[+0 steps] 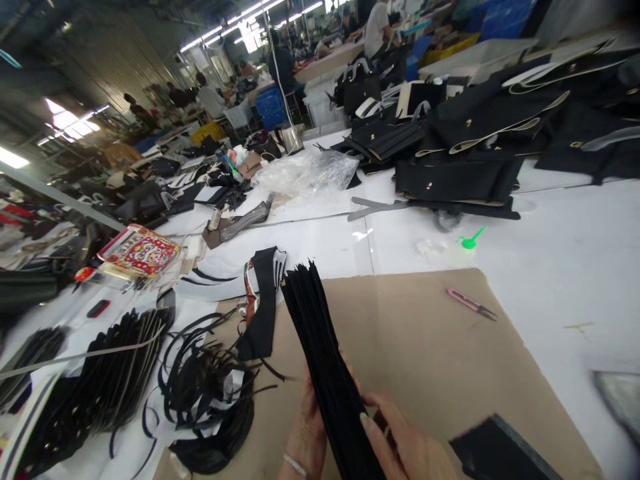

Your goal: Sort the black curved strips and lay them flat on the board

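A thick bundle of long black strips, stacked on edge, slants up over the brown sheet. My left hand wraps round the bundle from its left side and from below, with a bracelet at the wrist. From the right, my right hand grips the lower part of the same bundle, thumb and fingers bent against it. The bundle's near end runs out of the picture. Close to my right hand lies a black flat piece. Left of the bundle are a black curved panel and a tangle of thin black strips.
Pink thread snips lie on the sheet's right part. A green plastic item sits on the white table. Black bag pieces and clear plastic film spread across the back. More black strips lie left. People work farther off.
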Demonstrator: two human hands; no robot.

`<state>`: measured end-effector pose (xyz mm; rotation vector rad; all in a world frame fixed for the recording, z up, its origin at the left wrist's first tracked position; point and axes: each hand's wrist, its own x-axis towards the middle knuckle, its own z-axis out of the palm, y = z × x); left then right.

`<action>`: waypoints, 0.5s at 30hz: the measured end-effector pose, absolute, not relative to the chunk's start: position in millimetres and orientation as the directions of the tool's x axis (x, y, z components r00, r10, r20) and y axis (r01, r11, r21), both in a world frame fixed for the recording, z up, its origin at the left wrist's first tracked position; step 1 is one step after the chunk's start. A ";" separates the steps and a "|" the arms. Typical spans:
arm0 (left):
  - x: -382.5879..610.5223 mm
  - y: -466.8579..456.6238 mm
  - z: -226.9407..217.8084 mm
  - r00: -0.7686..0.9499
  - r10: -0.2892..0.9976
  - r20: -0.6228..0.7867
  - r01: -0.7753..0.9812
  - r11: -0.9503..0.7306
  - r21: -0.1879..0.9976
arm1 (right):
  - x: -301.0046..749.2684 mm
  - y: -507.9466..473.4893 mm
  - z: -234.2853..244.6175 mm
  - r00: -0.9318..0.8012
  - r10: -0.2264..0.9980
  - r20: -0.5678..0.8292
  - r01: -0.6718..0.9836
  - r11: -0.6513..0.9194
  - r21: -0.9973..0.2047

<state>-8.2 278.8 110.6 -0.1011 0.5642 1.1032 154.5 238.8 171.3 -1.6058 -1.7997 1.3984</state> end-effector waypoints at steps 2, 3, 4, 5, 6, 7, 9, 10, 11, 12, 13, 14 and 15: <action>-6.7 279.0 118.4 0.347 0.817 -0.460 -0.864 0.469 0.182 | 154.2 239.3 181.6 -0.314 0.887 -0.339 0.484 -0.158 -0.861; -5.9 279.2 122.4 0.354 0.819 -0.452 -0.863 0.472 0.178 | 154.2 239.2 186.4 -0.320 0.884 -0.340 0.457 -0.170 -0.873; -5.2 279.4 126.4 0.355 0.821 -0.448 -0.865 0.470 0.177 | 154.3 238.9 190.8 -0.327 0.882 -0.341 0.435 -0.180 -0.882; -4.8 279.5 130.1 0.347 0.824 -0.448 -0.870 0.461 0.175 | 154.4 238.5 194.8 -0.335 0.878 -0.341 0.415 -0.187 -0.890; -4.6 279.4 133.6 0.336 0.828 -0.450 -0.877 0.449 0.172 | 154.4 238.1 198.3 -0.344 0.874 -0.343 0.399 -0.194 -0.896; -4.7 279.1 136.7 0.323 0.830 -0.454 -0.884 0.436 0.168 | 154.3 237.7 201.5 -0.351 0.870 -0.346 0.386 -0.202 -0.900; -5.7 278.0 141.5 0.315 0.829 -0.462 -0.892 0.425 0.153 | 153.3 237.3 207.5 -0.355 0.864 -0.357 0.369 -0.222 -0.902; -6.4 277.1 143.2 0.318 0.826 -0.465 -0.891 0.428 0.152 | 152.3 237.3 210.6 -0.356 0.863 -0.357 0.362 -0.225 -0.905; -7.1 276.0 144.5 0.319 0.825 -0.467 -0.887 0.433 0.160 | 150.9 237.2 214.1 -0.355 0.868 -0.348 0.354 -0.220 -0.909; -7.8 274.8 145.6 0.313 0.825 -0.471 -0.883 0.435 0.177 | 149.2 237.2 217.9 -0.355 0.874 -0.333 0.344 -0.209 -0.915; -8.5 273.5 146.5 0.300 0.826 -0.476 -0.879 0.434 0.198 | 147.2 237.1 221.9 -0.352 0.880 -0.318 0.335 -0.198 -0.921; -9.0 272.2 147.5 0.285 0.828 -0.483 -0.877 0.429 0.218 | 145.0 237.0 225.9 -0.347 0.886 -0.307 0.328 -0.192 -0.925; -9.4 270.9 148.6 0.268 0.829 -0.491 -0.876 0.422 0.234 | 142.9 236.8 229.7 -0.340 0.891 -0.300 0.323 -0.189 -0.927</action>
